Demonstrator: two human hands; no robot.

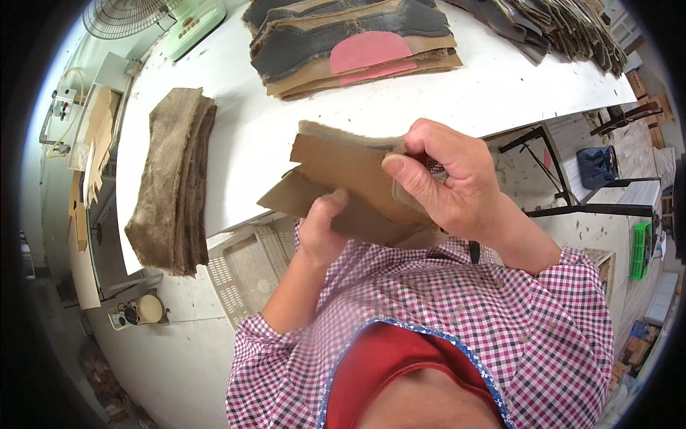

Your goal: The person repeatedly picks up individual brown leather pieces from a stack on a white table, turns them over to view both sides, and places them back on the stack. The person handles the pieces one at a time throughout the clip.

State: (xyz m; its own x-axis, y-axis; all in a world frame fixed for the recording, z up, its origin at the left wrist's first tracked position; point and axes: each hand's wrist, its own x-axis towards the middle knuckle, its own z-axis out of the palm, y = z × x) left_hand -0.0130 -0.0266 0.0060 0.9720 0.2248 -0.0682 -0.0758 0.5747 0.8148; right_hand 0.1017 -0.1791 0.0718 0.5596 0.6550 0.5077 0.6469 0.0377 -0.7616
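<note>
Flat brown suede-and-fleece cut piece (343,182) gripped by left hand (321,232) from below, pinched by right hand (446,179) at its right edge, furry brown stack (175,182) lain well left of hands

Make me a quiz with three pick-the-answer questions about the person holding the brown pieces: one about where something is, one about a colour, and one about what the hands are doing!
1. Where does the stack of furry brown strips lie?
A. On the white table, to the person's left
B. On the floor
C. In the person's lap

2. What colour is the half-round piece on top of the far pile?
A. Green
B. Pink
C. Blue

3. What are the two hands doing?
A. Resting flat on the table
B. Both gripping the flat tan pieces
C. Hanging empty

Answers:
1. A: the stack of furry brown strips rests on the white table, at the left.
2. B: the half-round piece is pink.
3. B: the left hand and right hand close their fingers on the flat tan pieces, held above the table edge.
</note>
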